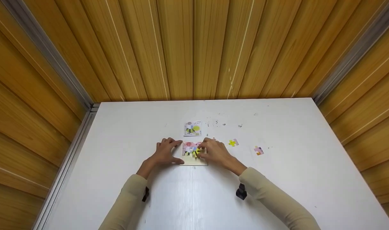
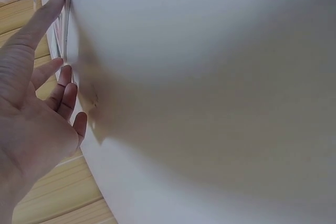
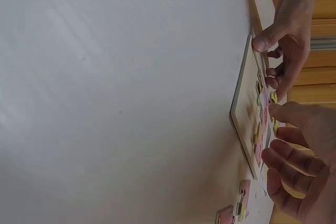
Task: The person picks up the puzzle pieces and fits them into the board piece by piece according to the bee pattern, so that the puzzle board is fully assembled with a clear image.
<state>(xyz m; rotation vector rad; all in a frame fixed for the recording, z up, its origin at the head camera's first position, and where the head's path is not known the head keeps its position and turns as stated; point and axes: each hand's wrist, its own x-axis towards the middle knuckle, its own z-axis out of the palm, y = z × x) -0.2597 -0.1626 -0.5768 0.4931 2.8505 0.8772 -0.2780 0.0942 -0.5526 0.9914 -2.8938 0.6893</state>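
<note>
A small jigsaw board (image 1: pixel 191 162) lies on the white table, its upper part filled with pink, white and yellow pieces and its lower strip bare wood. My left hand (image 1: pixel 165 152) rests at the board's left side, thumb at the near corner and index finger at the far one. Over the board's right half, my right hand (image 1: pixel 216 154) pinches a yellow-and-black puzzle piece (image 1: pixel 198 151) between thumb and fingers, close to the fitted pieces. Those fingers partly cover the piece. In the right wrist view, the tilted-looking board (image 3: pixel 242 111) shows beyond the right fingertips.
A square picture card (image 1: pixel 192 128) with a bee design lies just beyond the board. To the right are a yellow loose piece (image 1: pixel 233 142) and a pink-purple loose piece (image 1: pixel 259 150). Small dark marks dot the far tabletop. A wood-panelled wall (image 1: pixel 207 51) stands behind the table.
</note>
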